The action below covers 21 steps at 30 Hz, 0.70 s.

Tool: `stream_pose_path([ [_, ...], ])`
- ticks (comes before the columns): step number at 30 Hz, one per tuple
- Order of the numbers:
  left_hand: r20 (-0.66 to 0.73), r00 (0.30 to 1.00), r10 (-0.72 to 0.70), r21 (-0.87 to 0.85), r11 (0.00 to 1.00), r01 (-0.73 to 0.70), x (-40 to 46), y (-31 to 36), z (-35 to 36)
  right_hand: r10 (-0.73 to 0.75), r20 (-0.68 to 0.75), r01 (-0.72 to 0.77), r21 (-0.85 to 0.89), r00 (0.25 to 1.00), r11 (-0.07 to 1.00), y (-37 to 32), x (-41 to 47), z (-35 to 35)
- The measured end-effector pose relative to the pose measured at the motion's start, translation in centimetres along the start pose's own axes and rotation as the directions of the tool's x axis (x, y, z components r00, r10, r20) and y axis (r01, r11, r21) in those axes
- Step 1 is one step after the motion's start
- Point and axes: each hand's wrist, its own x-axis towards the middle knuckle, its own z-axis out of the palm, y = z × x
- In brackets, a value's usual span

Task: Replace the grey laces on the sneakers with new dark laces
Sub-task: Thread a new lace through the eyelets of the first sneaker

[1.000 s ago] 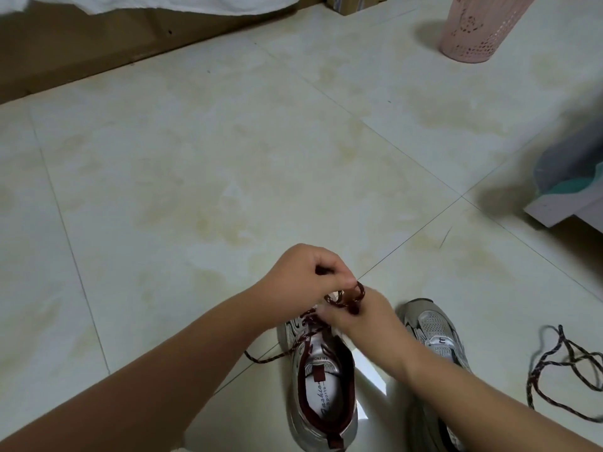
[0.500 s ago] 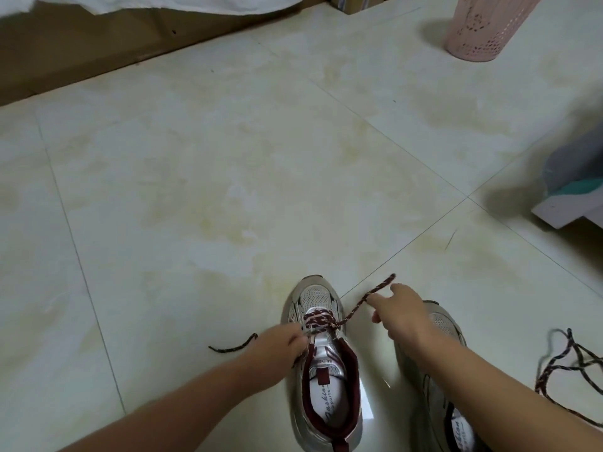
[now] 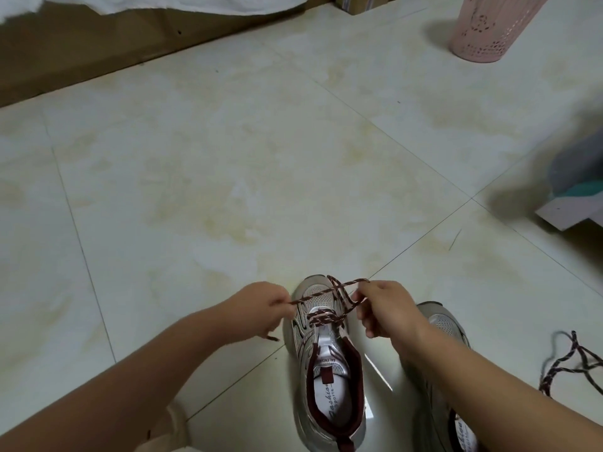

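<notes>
A grey sneaker (image 3: 326, 360) with a dark red collar stands on the floor tiles, toe pointing away from me. A dark red speckled lace (image 3: 329, 295) is threaded through its upper eyelets and crosses above the toe. My left hand (image 3: 257, 309) pinches one end of this lace at the shoe's left. On the shoe's right, my right hand (image 3: 385, 308) pinches the other end, which forms a loop. The second sneaker (image 3: 447, 327) stands to the right, mostly hidden behind my right forearm. Another dark lace (image 3: 567, 363) lies loose on the floor at far right.
A pink perforated bin (image 3: 489, 24) stands at the back right. A brown board with white cloth (image 3: 98, 37) runs along the back left. A grey and teal object (image 3: 577, 187) juts in at the right edge. Pale floor tiles (image 3: 261, 141) fill the middle.
My left hand rose from the shoe's side and now holds a lace end. The right hand came closer, and the lace now crosses in a loop over the toe.
</notes>
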Motion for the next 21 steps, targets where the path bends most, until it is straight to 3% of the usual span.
stream_pose_path([
  [5,0.176,0.966,-0.187,0.296,0.946,0.129,-0.1,-3.7,0.3,0.176,-0.005,-0.169,0.265,0.984,0.949,0.6,0.3,-0.6],
  [8,0.144,0.951,-0.275,0.506,0.846,0.169,-0.1,-4.8,0.4,0.201,-0.016,-0.187,0.299,0.979,0.936,0.5,0.5,-0.5],
  [10,0.068,0.962,-0.265,0.531,0.826,0.19,-0.1,-4.8,0.4,0.186,-0.021,-0.173,0.286,0.982,0.942,0.5,0.5,-0.4],
  [11,0.022,0.971,-0.24,0.466,0.861,0.202,0.0,-4.5,0.4,0.164,-0.045,-0.148,0.253,0.985,0.956,0.4,0.4,-0.3],
  [13,-0.046,0.97,-0.238,0.057,0.969,0.24,0.2,-3.8,0.6,0.049,-0.168,-0.04,0.056,0.985,0.998,0.6,0.3,-0.1],
  [15,-0.041,0.967,-0.25,-0.42,0.883,0.21,0.3,-2.6,1.0,-0.179,-0.254,0.108,-0.272,0.95,0.956,1.2,0.0,-0.1],
  [16,-0.045,0.971,-0.234,-0.551,0.817,0.171,0.5,-2.1,1.2,-0.285,-0.24,0.178,-0.387,0.928,0.905,1.4,-0.4,0.1],
  [19,-0.109,0.973,-0.203,-0.673,0.736,0.078,1.2,-1.4,2.6,-0.39,-0.014,0.309,-0.585,0.921,0.75,2.5,-0.9,1.1],
  [21,-0.159,0.962,-0.221,-0.644,0.762,0.069,1.9,-1.5,3.6,-0.377,0.118,0.352,-0.675,0.919,0.648,3.6,-0.6,1.8],
])
